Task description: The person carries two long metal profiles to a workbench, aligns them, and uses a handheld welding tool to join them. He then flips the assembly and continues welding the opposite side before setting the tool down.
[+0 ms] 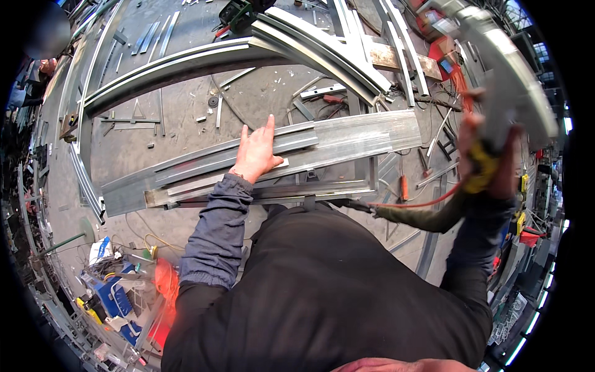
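Observation:
My left hand (255,150) lies open across long grey metal profiles (297,141), its fingers spread toward the far side. These profiles rest side by side on a wide, flat metal piece (365,133) that slants up to the right. My right hand (496,155) is raised at the right and smeared by motion. Its fingers are round the lower end of a long pale-grey profile-like piece (520,80), whose exact kind is blurred. A yellow-and-black thing (482,167) shows at this hand, too smeared to name. Near that forearm hangs a dark green sleeved cable (421,215).
Beyond the work, large bent metal profiles (173,65) form an arch. A red hose (427,203) runs toward my right arm. At lower left are a blue box (111,294) and orange-red plastic sheeting (166,285). Offcuts and cables litter the floor.

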Motion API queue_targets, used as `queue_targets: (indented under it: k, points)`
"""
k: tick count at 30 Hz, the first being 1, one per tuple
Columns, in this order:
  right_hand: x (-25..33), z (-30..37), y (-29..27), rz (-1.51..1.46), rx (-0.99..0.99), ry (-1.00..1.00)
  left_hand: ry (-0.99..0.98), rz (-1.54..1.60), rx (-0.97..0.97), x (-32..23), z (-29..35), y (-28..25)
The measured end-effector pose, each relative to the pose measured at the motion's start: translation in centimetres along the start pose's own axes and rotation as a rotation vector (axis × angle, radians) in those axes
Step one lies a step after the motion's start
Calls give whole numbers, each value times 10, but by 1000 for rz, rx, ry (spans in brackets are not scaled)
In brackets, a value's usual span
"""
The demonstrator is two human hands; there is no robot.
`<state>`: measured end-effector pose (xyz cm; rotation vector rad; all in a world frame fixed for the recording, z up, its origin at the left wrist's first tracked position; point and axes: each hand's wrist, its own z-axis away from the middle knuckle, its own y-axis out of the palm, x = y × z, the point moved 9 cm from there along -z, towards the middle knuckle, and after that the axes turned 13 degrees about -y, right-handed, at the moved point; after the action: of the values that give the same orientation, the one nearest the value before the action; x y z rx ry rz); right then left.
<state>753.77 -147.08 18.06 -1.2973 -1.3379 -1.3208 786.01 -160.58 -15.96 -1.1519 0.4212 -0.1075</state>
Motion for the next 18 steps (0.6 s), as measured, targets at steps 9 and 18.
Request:
queue_targets:
  k: [9,18]
  points:
    - [132,-137,-91,25,572,234,-17,74,-66,5,-1,-1]
    - [5,-243,-60,170,636,-43,-171,251,-159,9,5,0]
